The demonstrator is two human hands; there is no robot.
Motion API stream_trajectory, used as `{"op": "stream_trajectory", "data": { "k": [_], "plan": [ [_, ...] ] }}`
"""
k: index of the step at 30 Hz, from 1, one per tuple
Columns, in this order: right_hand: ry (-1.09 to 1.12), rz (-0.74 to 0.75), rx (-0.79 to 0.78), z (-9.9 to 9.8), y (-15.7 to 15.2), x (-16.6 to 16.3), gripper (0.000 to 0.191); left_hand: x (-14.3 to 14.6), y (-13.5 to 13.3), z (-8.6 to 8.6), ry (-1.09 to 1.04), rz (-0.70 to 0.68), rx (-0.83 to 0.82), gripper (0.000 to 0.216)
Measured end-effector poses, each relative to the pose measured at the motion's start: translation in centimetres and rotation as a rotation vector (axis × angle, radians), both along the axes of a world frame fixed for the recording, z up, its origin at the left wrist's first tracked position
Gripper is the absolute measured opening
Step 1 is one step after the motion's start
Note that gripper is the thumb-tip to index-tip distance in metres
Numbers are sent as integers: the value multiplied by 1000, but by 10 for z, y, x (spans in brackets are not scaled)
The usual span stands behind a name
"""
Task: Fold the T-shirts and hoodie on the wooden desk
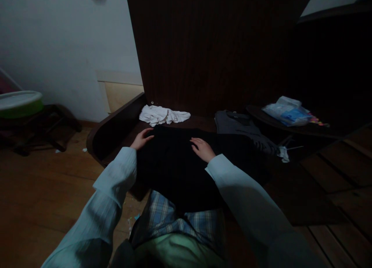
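A black cloth (177,167) lies spread in front of the person, its matte surface so dark that folds and seams are hard to make out. Its upper part rests on the dark wooden tabletop (202,122), while its near edge slopes down over blue plaid fabric (162,210) at the person's lap.

The left hand (143,139) is at the cloth's upper left corner, thumb and forefinger parted in a loose curve, with no firm pinch showing. The right hand (203,149) lies on the upper middle of the cloth, its fingers gently bent and slightly spread, resting on the fabric without a visible grip. Both wrists come out of pale, softly wrinkled sleeves (114,178).

Just beyond the black cloth's upper left edge is a crumpled white cloth (164,115), bunched at one end and tapering to a rounded tip. Beyond its upper right edge sits a grey garment (236,125) of smooth-looking fabric, partly overlapped by the black cloth. Farther right of the black cloth, a glossy, creased plastic packet (286,112) in white and blue lies on a dark surface with a curved edge. To the black cloth's left rises a rounded wooden side rail (100,134); behind it stands a flat, dark wooden panel (209,51).
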State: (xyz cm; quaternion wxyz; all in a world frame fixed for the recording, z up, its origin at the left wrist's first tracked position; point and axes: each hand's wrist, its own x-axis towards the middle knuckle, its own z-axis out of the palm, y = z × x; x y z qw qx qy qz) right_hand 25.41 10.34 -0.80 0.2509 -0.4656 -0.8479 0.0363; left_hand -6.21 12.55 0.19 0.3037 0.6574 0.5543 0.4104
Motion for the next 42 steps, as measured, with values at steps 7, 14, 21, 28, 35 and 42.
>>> {"op": "stream_trajectory", "data": {
  "k": [7,14,21,28,35,42],
  "plan": [
    [-14,-7,-4,-2,0,-1,31,-2,0,1,72,-27,55,42],
    [-50,-4,-5,-2,10,-1,34,-2,13,3,97,41,8,36],
    [-65,-9,-21,-3,16,-2,35,-9,17,18,216,36,-94,49],
    [-77,1,1,-7,17,-2,35,-6,-52,32,562,-150,128,74],
    [-211,-47,-48,12,16,-7,30,2,-85,13,693,-247,152,61],
    [-51,68,-67,30,5,-61,40,4,-98,6,675,-199,256,38]
  ]
}}
